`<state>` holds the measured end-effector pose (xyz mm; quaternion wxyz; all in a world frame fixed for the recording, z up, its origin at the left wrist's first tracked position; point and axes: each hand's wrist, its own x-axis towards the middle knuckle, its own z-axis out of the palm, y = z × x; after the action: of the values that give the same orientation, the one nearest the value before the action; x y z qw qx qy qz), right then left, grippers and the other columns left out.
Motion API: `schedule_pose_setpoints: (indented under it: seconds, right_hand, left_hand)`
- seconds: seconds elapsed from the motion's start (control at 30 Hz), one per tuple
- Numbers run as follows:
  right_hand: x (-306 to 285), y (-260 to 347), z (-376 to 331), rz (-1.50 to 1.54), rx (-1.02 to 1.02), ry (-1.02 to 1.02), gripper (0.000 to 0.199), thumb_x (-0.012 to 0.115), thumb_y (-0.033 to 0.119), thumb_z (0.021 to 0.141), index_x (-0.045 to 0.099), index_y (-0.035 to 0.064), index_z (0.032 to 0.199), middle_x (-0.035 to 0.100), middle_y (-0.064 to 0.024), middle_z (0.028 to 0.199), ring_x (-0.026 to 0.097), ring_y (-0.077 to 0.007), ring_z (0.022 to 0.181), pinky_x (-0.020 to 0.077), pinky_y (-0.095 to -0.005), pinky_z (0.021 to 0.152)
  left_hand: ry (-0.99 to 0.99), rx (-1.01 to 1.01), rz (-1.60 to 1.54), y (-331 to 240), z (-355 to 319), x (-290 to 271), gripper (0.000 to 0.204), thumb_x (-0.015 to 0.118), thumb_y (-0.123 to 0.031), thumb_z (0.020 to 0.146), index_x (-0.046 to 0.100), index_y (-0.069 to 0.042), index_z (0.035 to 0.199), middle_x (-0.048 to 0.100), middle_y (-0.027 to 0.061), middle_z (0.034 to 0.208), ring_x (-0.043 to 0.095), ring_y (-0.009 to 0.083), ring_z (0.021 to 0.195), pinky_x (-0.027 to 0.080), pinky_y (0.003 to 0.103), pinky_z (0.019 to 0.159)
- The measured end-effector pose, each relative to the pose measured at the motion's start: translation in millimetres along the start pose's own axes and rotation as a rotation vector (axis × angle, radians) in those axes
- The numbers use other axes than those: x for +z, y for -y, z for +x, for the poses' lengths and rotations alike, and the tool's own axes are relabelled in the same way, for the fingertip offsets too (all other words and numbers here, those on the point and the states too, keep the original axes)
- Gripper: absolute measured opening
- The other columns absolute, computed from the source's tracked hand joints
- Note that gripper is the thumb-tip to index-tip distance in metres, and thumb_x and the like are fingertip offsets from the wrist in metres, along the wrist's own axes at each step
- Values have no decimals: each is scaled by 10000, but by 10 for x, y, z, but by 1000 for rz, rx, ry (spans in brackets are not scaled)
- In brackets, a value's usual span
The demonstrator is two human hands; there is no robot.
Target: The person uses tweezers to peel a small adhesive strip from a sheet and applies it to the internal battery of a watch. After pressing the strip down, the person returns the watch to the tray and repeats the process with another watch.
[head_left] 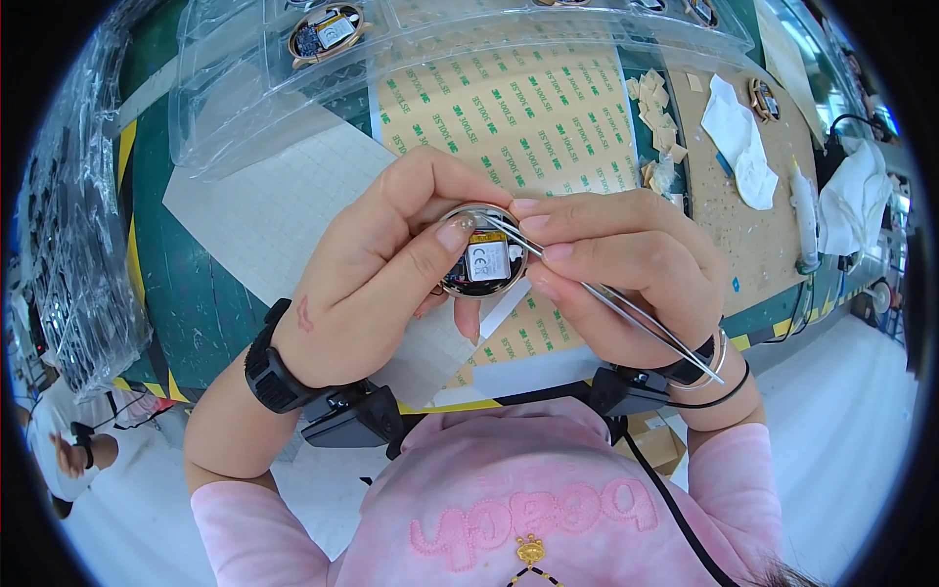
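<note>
Between my two hands is a round watch case (501, 284) with a metal rim, its inside exposed: a silver battery with a white label and dark circuitry around it. My left hand (367, 269) grips the case, thumb pressed on its upper left edge and fingers curled round behind. My right hand (626, 269) pinches a pair of metal tweezers (626, 308), whose tips reach into the upper part of the case beside my left thumb. What the tips touch is too small to make out.
Below my hands lies a tan adhesive sheet (528, 108) with green print. Clear plastic trays (225, 117) at the back hold more watch cases (326, 35). To the right are small tan paper pieces (657, 112), a white cloth (738, 147), a white bottle (804, 215) and another watch case (764, 101).
</note>
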<state>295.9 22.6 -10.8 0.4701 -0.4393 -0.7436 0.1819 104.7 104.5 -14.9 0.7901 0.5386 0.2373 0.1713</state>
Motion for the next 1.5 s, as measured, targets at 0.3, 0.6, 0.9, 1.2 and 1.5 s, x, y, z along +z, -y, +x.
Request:
schedule_pose_setpoints:
  seconds: [0.3, 0.6, 0.9, 1.2, 1.5]
  right_hand:
    - [-26, 13, 15, 8, 8, 39, 255, 714, -76, 697, 566, 7, 887, 646, -183, 927, 667, -283, 871, 567, -347, 733]
    - [-36, -15, 14, 19, -1, 59, 252, 722, -48, 706, 571, 8, 900, 646, -182, 929, 664, -281, 878, 563, -354, 745]
    - [-58, -27, -61, 124, 72, 6, 196, 657, -6, 802, 517, 10, 939, 594, -182, 981, 642, -304, 923, 546, -405, 810]
    - [-73, -4, -45, 88, 74, 8, 177, 642, 0, 815, 508, 9, 930, 591, -182, 977, 637, -300, 934, 539, -404, 824]
    - [-45, -26, -44, 101, 78, 17, 200, 660, -45, 780, 532, 7, 924, 607, -183, 971, 642, -302, 919, 542, -384, 798]
  left_hand:
    - [22, -4, 19, 1, -9, -24, 246, 359, -122, 951, 433, 11, 1144, 598, 102, 985, 589, 108, 583, 362, 174, 481]
    - [42, -17, 16, -9, -6, -32, 253, 367, -102, 933, 431, 14, 1148, 587, 107, 1017, 593, 107, 604, 373, 180, 504]
    - [38, -33, 36, -35, -16, -15, 301, 379, -124, 929, 413, 18, 1192, 584, 111, 1039, 608, 116, 626, 378, 178, 508]
    - [50, -7, -33, -1, -20, -39, 328, 378, -132, 927, 396, 19, 1218, 577, 117, 1061, 624, 144, 642, 376, 178, 491]
    - [71, -64, -147, -39, 14, -58, 360, 405, -128, 905, 386, 29, 1227, 570, 130, 1063, 629, 171, 637, 375, 187, 475]
